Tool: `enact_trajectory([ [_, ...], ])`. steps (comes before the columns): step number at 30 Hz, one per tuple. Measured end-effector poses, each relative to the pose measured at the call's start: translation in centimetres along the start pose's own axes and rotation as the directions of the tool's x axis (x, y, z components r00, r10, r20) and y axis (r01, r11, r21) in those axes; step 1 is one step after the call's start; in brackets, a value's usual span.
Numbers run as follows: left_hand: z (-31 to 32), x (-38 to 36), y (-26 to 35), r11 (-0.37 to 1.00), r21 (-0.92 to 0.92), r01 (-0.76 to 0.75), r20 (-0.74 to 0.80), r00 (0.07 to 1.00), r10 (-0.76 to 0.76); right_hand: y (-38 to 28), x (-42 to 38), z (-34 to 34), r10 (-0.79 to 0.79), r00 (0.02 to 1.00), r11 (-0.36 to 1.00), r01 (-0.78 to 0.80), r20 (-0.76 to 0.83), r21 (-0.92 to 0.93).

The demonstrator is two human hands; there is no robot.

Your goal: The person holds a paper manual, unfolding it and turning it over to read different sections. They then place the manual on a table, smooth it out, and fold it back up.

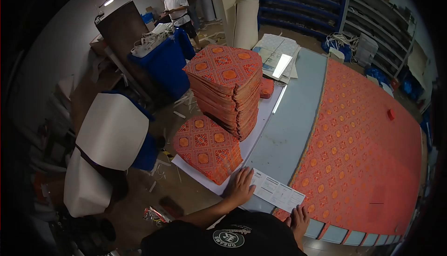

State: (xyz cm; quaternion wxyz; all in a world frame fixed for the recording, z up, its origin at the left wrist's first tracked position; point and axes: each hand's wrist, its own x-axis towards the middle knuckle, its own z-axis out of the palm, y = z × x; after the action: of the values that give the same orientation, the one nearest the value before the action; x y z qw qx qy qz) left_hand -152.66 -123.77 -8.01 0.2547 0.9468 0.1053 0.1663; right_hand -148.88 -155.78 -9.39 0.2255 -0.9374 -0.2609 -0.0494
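A printed white paper sheet (278, 190) lies flat near the table's front edge, between my two hands. My left hand (241, 187) rests by its left end, fingers stretched out. My right hand (299, 218) lies at its lower right corner with the fingers extended; whether it presses on the sheet is hard to tell. Just beyond my left hand sits a low stack of red-orange patterned fabric pieces (205, 146). Behind that rises a taller stack of the same fabric (226, 79). A large patterned red cloth (344, 144) spreads over the table's right side.
The grey-blue tabletop (279, 139) runs between the stacks and the cloth. A small red round object (391, 114) sits on the cloth. Papers (274, 51) lie at the far end. Left are a blue bin (163, 65) and white-covered seats (111, 130). A person (177, 6) stands far back.
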Motion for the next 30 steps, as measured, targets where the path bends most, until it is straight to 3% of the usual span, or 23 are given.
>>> enact_trajectory([
  [9, 0.2, -0.3, -0.1, 1.000, 0.006, 0.002, -0.060, 0.998, -0.002, -0.6, 0.3, -0.5, -0.079, 0.996, 0.997, 0.079, -0.032, -0.009],
  [21, -0.2, -0.3, 0.4, 0.994, 0.085, 0.065, 0.010, 0.998, -0.066, -1.0, 0.5, -1.8, -0.097, 0.995, 0.995, 0.096, 0.025, 0.040],
  [30, -0.3, -0.7, 0.5, 0.996, 0.010, 0.089, 0.018, 0.996, -0.089, -1.1, 0.2, -2.0, -0.084, 0.996, 0.992, 0.081, 0.026, 0.097],
])
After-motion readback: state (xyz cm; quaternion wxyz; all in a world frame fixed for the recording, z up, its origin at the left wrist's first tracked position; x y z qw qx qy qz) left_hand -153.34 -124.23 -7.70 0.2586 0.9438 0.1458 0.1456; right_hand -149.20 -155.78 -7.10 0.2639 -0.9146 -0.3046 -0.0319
